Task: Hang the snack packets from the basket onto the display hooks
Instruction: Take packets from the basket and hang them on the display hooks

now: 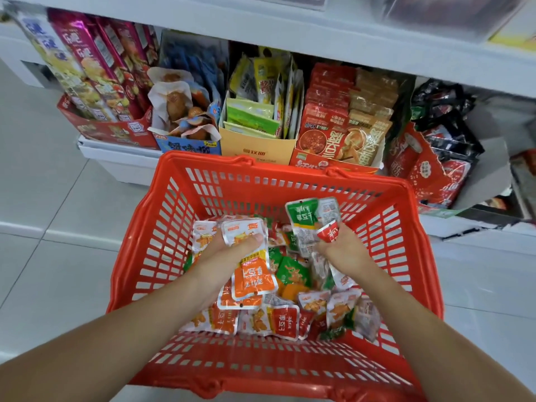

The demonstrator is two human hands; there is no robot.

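A red plastic basket (203, 192) stands on the floor below me, its bottom covered with several small snack packets (284, 317) in orange, green and red. Both my hands are inside it. My left hand (226, 253) grips a stack of orange-and-white packets (251, 274), thumb across the top one. My right hand (342, 250) holds a bunch of packets upright: a green one (303, 213), a grey one and a small red one (329, 232). No display hooks are in view.
Behind the basket a low white shelf (121, 166) holds open cartons of snacks: long pink and yellow packs (87, 65), a brown carton with yellow-green packets (258, 146), red and tan pouches (342, 132), dark red bags (435, 146). Grey tiled floor lies to the left.
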